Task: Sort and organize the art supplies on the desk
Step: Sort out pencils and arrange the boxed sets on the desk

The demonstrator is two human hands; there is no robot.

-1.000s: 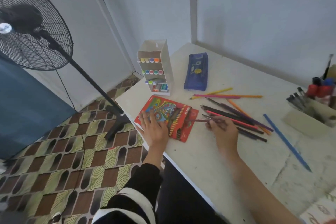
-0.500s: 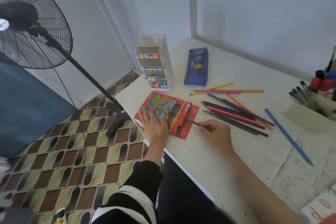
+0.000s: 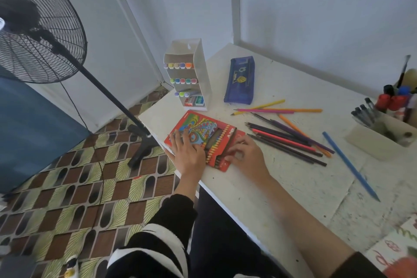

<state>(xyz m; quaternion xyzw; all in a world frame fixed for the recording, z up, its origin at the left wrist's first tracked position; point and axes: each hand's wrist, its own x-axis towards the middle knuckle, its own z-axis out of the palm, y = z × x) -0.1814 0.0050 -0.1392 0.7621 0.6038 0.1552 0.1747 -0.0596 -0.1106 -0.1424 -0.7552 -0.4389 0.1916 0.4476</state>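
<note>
A red coloured-pencil box point(image 3: 203, 128) lies near the desk's left front edge, with a row of pencils showing in its window. My left hand point(image 3: 187, 151) lies flat on the box's left half and holds it down. My right hand point(image 3: 246, 156) has curled fingers on the box's right end, thumb on the far side; no pencil shows in it. To the right lies a pile of several loose coloured pencils point(image 3: 286, 140). A single blue pencil point(image 3: 349, 165) rests further right. Yellow, pink and orange pencils point(image 3: 270, 109) lie behind the pile.
A white marker rack point(image 3: 187, 79) and a blue pencil case point(image 3: 240, 83) stand behind the box. A beige holder point(image 3: 379, 140) with pens is at the right. The white desk's point(image 3: 304, 187) edge runs diagonally by my body. A standing fan point(image 3: 40, 36) is on the left floor.
My right hand took a brown pencil from the pile and moved left to the box. The pencil is no longer visible in the hand. My left hand stayed on the box.
</note>
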